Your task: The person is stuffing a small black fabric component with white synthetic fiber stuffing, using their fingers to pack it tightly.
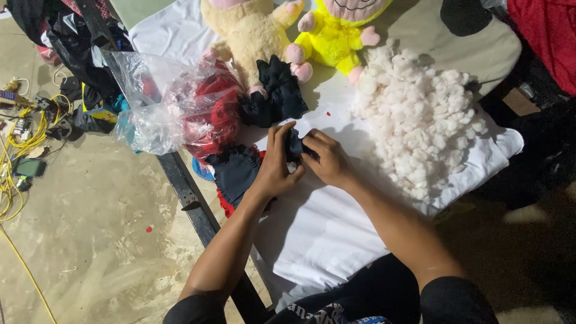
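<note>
My left hand (275,165) and my right hand (327,159) meet over a white cloth (318,228), both gripping a small dark fabric piece (294,146) with a bit of white stuffing showing under it. A big heap of white stuffing (420,114) lies just right of my right hand. More dark fabric pieces (276,93) sit just beyond my hands. Another dark piece with red trim (234,174) lies left of my left hand.
A clear plastic bag with red items (180,108) lies at the left. A beige plush toy (252,30) and a yellow plush toy (333,36) lie at the far edge. A dark metal bar (192,198) borders the cloth. Yellow cables (15,150) lie on the concrete floor.
</note>
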